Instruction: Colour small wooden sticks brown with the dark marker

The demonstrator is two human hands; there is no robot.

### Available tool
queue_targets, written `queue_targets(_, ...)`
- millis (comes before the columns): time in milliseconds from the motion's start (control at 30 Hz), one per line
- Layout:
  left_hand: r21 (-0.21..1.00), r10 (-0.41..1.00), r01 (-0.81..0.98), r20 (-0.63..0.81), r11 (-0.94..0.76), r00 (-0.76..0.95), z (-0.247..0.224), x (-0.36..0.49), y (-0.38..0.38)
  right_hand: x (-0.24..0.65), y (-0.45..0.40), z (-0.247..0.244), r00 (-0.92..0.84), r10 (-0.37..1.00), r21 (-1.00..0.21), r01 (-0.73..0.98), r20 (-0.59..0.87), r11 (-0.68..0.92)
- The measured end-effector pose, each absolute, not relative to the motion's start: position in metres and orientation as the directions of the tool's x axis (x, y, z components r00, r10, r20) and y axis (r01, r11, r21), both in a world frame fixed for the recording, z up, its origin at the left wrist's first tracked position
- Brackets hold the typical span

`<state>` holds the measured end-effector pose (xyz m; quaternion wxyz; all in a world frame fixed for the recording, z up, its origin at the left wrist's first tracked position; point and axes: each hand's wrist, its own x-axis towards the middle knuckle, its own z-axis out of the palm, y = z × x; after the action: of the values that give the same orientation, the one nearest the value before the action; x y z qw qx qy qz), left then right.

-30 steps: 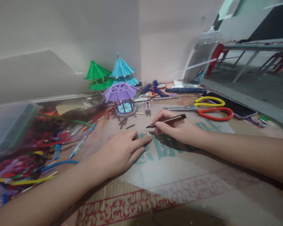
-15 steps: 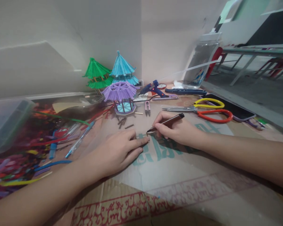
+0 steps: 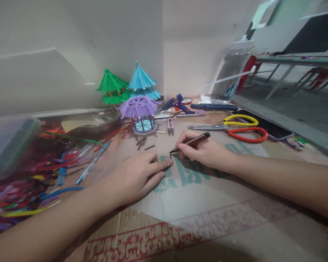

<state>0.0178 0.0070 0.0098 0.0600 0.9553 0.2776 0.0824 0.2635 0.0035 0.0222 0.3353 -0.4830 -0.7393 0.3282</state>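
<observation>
My right hand [image 3: 198, 147] grips a dark marker [image 3: 194, 142], its fingers wrapped round the barrel and its tip pointing down to the left. The tip meets a tiny brown stick [image 3: 170, 155] on the tabletop. With its index fingertip, my left hand [image 3: 139, 173] holds the lower end of that stick down, palm towards the table. Several short dark sticks [image 3: 142, 142] lie just beyond my left hand. Behind them stands a small pavilion model [image 3: 139, 107] with a purple roof and a pale blue floor. Thread snips [image 3: 171, 126] lie beside it.
Green [image 3: 112, 85] and blue [image 3: 142, 80] roofed models stand by the wall. A glue gun [image 3: 177, 104], scissors [image 3: 235, 127], a phone [image 3: 270, 125] and a clear jug [image 3: 229, 76] are at the back right. Pipe cleaners [image 3: 22, 193] and a plastic box [image 3: 11, 145] crowd the left.
The visible end of the small stick looks darker brown than before. My right hand and the marker have shifted slightly left; my left hand stays in place.
</observation>
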Motion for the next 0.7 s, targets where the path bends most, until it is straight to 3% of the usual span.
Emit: queue_targets(700,0.124,0.523,0.509,0.148,-0.852,0.840,0.0095,0.0181,0.0065,0.2634,0.0034,0.0245,-0.301,0.941,-0.822,0.489,0.153,0.291)
